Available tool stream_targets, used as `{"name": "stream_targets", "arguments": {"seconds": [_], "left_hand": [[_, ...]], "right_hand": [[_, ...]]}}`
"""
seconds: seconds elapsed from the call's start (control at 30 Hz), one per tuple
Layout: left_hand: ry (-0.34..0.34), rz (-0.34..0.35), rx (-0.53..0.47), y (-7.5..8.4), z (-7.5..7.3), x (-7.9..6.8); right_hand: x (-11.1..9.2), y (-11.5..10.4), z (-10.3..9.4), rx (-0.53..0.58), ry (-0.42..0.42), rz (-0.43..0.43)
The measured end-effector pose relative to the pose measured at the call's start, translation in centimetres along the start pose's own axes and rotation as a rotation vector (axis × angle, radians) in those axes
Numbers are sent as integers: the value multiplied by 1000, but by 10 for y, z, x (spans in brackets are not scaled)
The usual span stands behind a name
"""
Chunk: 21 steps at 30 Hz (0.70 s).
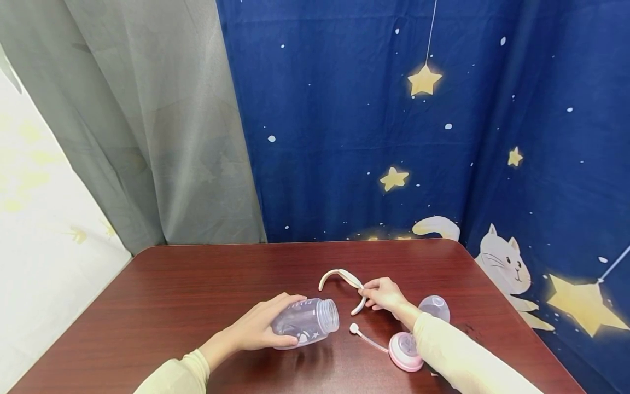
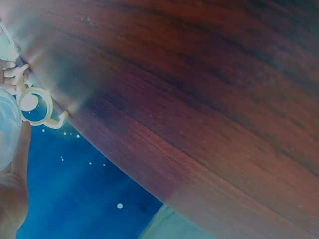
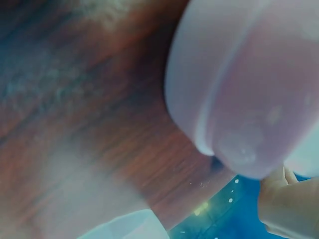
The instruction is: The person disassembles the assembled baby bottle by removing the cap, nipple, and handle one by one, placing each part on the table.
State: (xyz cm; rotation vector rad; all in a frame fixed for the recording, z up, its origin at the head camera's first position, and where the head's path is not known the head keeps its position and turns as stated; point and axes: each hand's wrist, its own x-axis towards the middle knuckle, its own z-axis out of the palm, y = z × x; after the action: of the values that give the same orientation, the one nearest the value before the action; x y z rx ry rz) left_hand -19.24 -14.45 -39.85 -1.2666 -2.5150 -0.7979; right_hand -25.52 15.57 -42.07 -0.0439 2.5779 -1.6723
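My left hand (image 1: 261, 324) grips a clear baby bottle (image 1: 302, 324), its fingers over the top side and the thumb along the lower side. The bottle lies sideways with its open threaded neck towards the right. My right hand (image 1: 385, 295) pinches a cream bottle handle (image 1: 349, 278) with two curved arms; its round ring shows in the left wrist view, where the handle (image 2: 61, 121) is seen past the bottle (image 2: 7, 132). Under the right forearm sits a pink collar with a nipple (image 1: 404, 358), close and blurred in the right wrist view. A straw (image 1: 371, 343) with a white weighted end extends from it leftwards.
A clear domed cap (image 1: 435, 308) stands behind the right forearm, partly covered by the sleeve. The dark red wooden table (image 1: 206, 279) has rounded far corners. Beyond its far edge hang a grey curtain (image 1: 182, 137) and a blue starry curtain (image 1: 334, 126).
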Motion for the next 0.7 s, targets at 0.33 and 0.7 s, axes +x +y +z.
{"name": "stream_targets", "arguments": {"seconds": [0.33, 0.7], "left_hand": [[4, 6, 4, 1, -1, -1], [0, -3, 0, 1, -1, 0]], "right_hand": [[2, -6, -10, -45, 14, -17], [1, -10, -19, -105, 43, -41]]}}
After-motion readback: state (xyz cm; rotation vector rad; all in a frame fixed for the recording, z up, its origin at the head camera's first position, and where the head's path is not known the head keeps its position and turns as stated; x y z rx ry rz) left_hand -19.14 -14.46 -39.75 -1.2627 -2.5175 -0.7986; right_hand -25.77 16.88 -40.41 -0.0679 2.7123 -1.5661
